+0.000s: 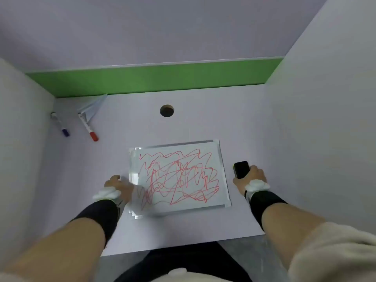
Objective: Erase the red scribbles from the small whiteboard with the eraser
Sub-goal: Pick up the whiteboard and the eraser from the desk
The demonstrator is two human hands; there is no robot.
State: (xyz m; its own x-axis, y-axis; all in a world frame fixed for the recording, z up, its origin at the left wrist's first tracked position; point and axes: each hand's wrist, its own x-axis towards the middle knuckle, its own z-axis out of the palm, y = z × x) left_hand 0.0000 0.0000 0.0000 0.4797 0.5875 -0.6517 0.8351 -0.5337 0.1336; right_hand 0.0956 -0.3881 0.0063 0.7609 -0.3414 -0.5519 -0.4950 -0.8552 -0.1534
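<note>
A small whiteboard [220, 157] lies flat in the middle of the desk, covered with tangled red scribbles [179, 178]. My left hand [119, 187] rests on the desk at the board's left edge, fingers pressing against the frame. My right hand [251, 178] is to the right of the board, wrapped around a black eraser [241, 169] that stands on the desk surface, apart from the board.
A blue-capped marker [60, 124] and a red-capped marker [88, 127] lie at the back left, beside a folded blue-white cloth [92, 108]. A round cable hole [166, 110] sits behind the board. White side walls and a green back panel [152, 80] enclose the desk.
</note>
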